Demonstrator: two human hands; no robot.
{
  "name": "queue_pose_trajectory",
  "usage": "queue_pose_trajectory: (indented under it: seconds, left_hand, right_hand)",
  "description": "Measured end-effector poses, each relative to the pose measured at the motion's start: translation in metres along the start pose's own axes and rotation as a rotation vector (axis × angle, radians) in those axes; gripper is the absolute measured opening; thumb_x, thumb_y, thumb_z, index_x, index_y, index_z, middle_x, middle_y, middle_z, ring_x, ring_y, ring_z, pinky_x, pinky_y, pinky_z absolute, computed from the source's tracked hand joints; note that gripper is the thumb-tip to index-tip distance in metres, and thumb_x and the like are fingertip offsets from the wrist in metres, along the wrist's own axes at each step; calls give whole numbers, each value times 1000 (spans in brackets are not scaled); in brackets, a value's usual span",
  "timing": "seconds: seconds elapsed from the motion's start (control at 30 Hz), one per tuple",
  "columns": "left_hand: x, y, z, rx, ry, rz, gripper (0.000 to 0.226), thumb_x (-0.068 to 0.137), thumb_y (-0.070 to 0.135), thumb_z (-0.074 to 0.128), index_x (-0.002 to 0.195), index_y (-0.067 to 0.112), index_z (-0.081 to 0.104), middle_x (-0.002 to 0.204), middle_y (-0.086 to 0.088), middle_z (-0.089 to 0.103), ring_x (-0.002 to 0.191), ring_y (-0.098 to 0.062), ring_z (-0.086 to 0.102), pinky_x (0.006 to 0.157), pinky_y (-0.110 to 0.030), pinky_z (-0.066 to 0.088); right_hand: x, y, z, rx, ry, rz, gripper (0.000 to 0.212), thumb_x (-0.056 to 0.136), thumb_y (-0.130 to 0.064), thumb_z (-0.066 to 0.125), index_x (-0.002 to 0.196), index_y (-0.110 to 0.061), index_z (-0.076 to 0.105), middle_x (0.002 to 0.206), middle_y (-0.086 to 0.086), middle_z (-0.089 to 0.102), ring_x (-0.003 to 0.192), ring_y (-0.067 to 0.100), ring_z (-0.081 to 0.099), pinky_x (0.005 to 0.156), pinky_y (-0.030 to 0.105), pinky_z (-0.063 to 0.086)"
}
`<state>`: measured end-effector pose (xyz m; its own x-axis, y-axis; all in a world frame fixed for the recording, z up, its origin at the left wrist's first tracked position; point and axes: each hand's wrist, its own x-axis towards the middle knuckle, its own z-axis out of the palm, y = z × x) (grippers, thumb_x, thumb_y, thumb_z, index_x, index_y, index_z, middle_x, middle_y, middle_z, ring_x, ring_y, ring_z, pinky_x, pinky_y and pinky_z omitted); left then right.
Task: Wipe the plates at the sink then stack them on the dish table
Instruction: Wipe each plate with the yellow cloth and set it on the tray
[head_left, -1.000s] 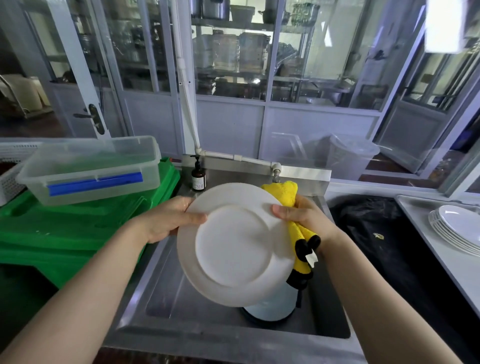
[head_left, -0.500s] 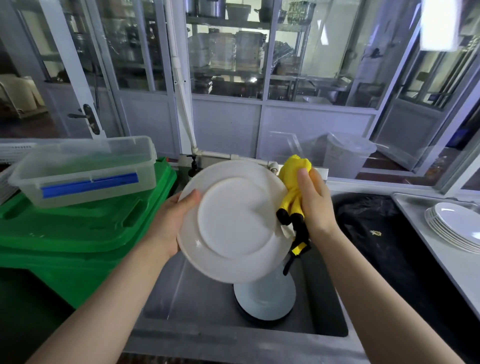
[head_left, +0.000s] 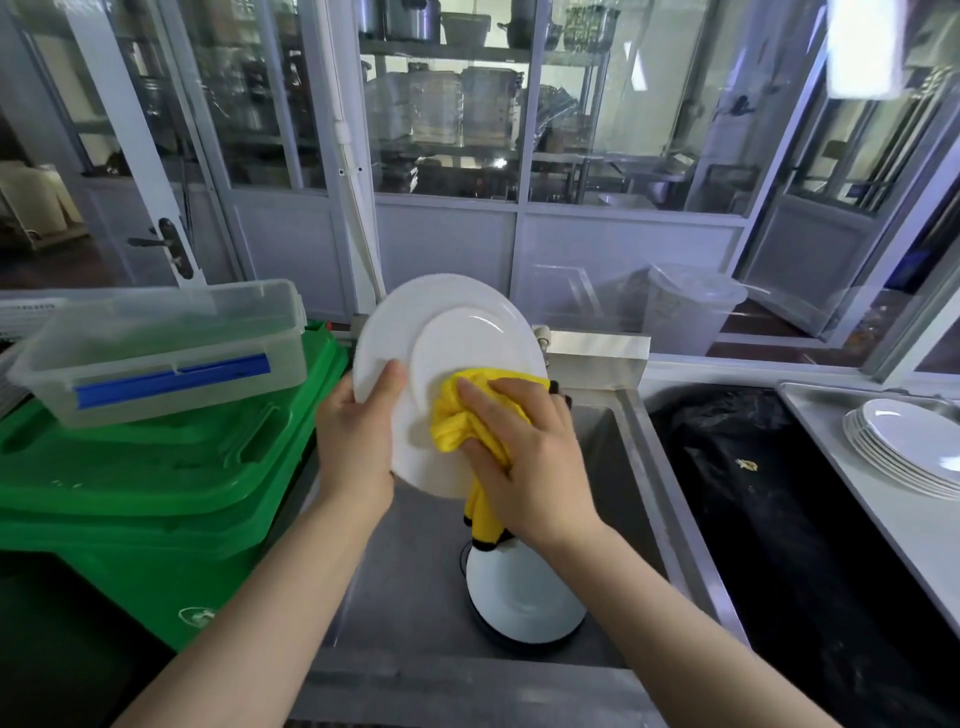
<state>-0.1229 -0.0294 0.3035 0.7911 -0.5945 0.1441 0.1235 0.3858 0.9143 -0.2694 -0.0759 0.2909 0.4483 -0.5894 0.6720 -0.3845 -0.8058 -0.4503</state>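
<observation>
1. The right hand (head_left: 524, 457) is covering the lower right of the white plate (head_left: 452, 364); the left hand's (head_left: 358, 447) fingers are lying hidden behind the plate, with only its thumb showing, pressing on the front rim.
2. The right hand's fingers are lying together, pressing a bunched yellow cloth (head_left: 457, 421) against the plate's face; the cloth's tail is hanging below the palm.
3. The plate is standing tilted above the sink (head_left: 613, 467); a second plate (head_left: 519, 597) is lying in the basin, partly hidden by the right wrist.
4. A stack of plates (head_left: 909, 447) is sitting on the desk (head_left: 883, 499) at far right, cut off by the frame edge.
5. A green bin (head_left: 130, 467) carrying a clear lidded box (head_left: 161, 348) is crowding the sink's left edge; a black-lined opening (head_left: 769, 509) is lying between sink and desk.
</observation>
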Motion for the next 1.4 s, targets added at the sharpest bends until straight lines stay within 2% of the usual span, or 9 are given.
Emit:
queue_pose_trajectory:
  seconds: [0.1, 0.27, 0.37, 0.6, 0.87, 1.03, 1.1, 1.23, 1.4]
  left_hand:
    - [-8, 1, 6, 59, -54, 28, 6, 71, 38, 69, 70, 39, 74, 70, 10, 73, 65, -8, 66, 62, -29, 54]
    - [-20, 4, 7, 106, -124, 114, 8, 73, 35, 67, 66, 36, 72, 63, 16, 68, 58, 3, 58, 53, -14, 46]
    - [-19, 5, 3, 81, -69, 99, 5, 67, 39, 72, 65, 35, 72, 66, 15, 69, 62, -2, 60, 57, -19, 49]
    - [-14, 2, -3, -92, 111, 64, 10, 87, 22, 69, 79, 26, 72, 79, 13, 74, 76, -4, 68, 68, -25, 54]
    - [-20, -14, 7, -194, 257, -41, 7, 90, 28, 65, 87, 26, 71, 91, 3, 75, 88, -21, 70, 79, -39, 55]
    - [-23, -21, 4, -217, 241, -83, 8, 92, 27, 63, 88, 26, 70, 87, 5, 75, 82, -18, 69, 71, -33, 56]
    - [-25, -21, -2, -218, 224, -106, 7, 92, 29, 63, 89, 28, 69, 85, 10, 75, 82, -14, 70, 64, -28, 54]
    - [-24, -17, -12, -217, 160, -127, 8, 91, 35, 63, 96, 31, 68, 92, 15, 75, 84, -5, 71, 60, -22, 55]
    - [-23, -15, -15, -287, 92, -231, 43, 87, 44, 62, 124, 22, 61, 108, 6, 72, 95, -13, 69, 61, -25, 56]
  right_hand:
    - [8, -7, -4, 67, 4, -7, 43, 83, -32, 61, 125, -26, 63, 121, 7, 56, 105, 31, 55, 91, 32, 42]
    - [40, 5, -21, 85, 67, 100, 44, 82, -26, 62, 126, -27, 61, 120, 3, 54, 111, 27, 53, 92, 31, 42]
    - [52, 20, -29, 24, 96, 157, 45, 83, -19, 66, 126, -28, 60, 115, 0, 53, 108, 26, 53, 88, 27, 40]
    - [14, 24, -15, 29, 43, 224, 47, 84, -17, 65, 129, -27, 56, 122, -1, 54, 110, 23, 50, 85, 24, 35]
    - [-11, -17, 0, 22, 39, -67, 40, 81, -28, 68, 120, -20, 64, 117, 7, 57, 99, 33, 56, 88, 32, 42]
    - [-21, -10, 5, 8, 34, -191, 40, 82, -28, 70, 119, -16, 66, 113, 10, 59, 96, 33, 58, 87, 36, 47]
    - [-26, -1, 5, 26, 63, -118, 40, 83, -26, 67, 121, -15, 64, 116, 9, 59, 102, 30, 58, 89, 32, 45]
    - [-25, 16, -2, 189, 109, 331, 38, 92, -26, 59, 129, -26, 52, 116, -11, 53, 101, -4, 46, 85, 15, 35]
    - [0, 36, -14, 594, 202, 763, 17, 92, -25, 54, 107, -23, 60, 91, -9, 68, 85, 14, 63, 74, 32, 51]
